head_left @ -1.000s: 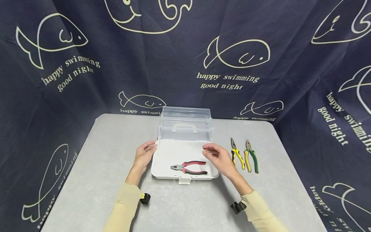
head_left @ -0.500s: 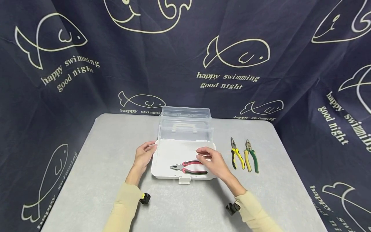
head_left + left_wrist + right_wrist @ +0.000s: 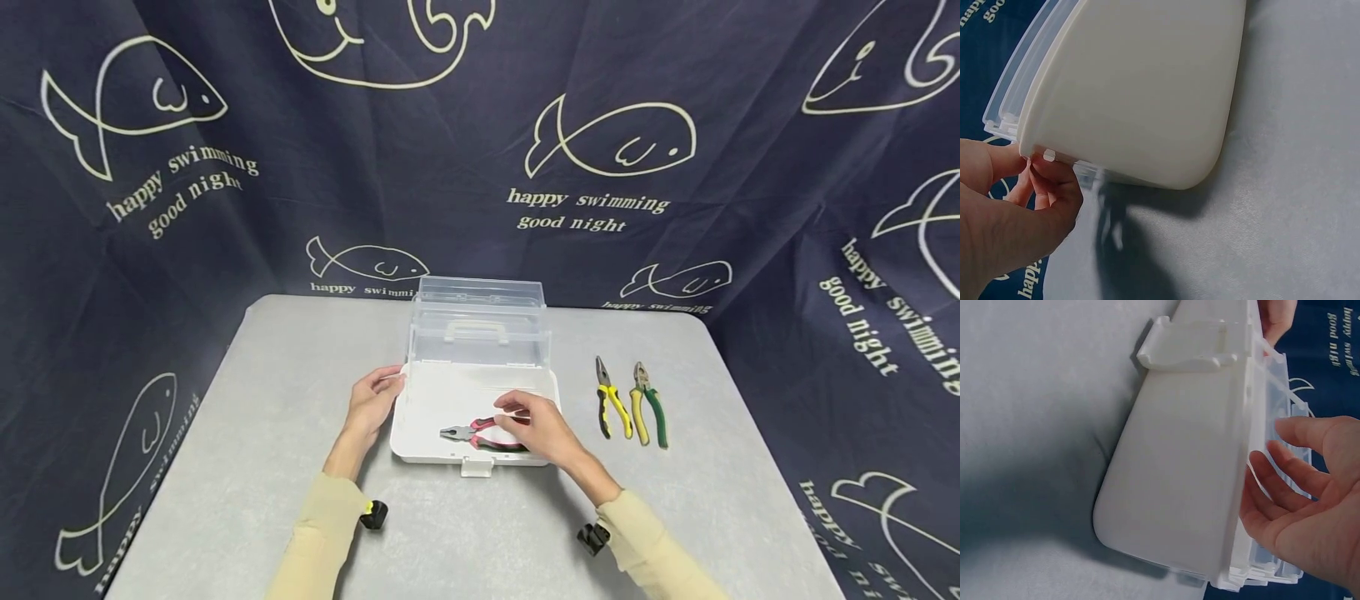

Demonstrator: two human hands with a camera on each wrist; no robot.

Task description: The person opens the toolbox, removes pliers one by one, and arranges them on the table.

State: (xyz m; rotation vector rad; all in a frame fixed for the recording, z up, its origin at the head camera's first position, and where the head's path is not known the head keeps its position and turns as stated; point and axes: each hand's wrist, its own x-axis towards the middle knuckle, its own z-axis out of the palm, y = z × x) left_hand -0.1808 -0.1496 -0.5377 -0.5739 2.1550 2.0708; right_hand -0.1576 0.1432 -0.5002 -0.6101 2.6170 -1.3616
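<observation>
A white toolbox (image 3: 438,387) stands on the table, its clear lid (image 3: 480,346) raised at the back. Inside, near the front wall, lie red-and-black combination pliers (image 3: 459,432), jaws to the left. My left hand (image 3: 371,408) pinches the box's back left rim between thumb and fingers; the left wrist view shows this hand (image 3: 1019,215) at the corner beside the hinge. Over the pliers' handles is my right hand (image 3: 543,429), hiding part of them. In the right wrist view the right hand's fingers (image 3: 1300,478) are spread and loosely bent, with nothing between them and the thumb.
To the right of the box lie yellow-and-black long-nose pliers (image 3: 616,408). Beside them are green-and-yellow pliers (image 3: 657,417). A white latch (image 3: 477,468) juts from the box's front. Dark fabric with fish drawings (image 3: 480,167) hangs around the grey table (image 3: 315,333).
My right hand has moved left and toward the front of the box, from its right side to over the red pliers' handles. The left hand has stayed at the rim.
</observation>
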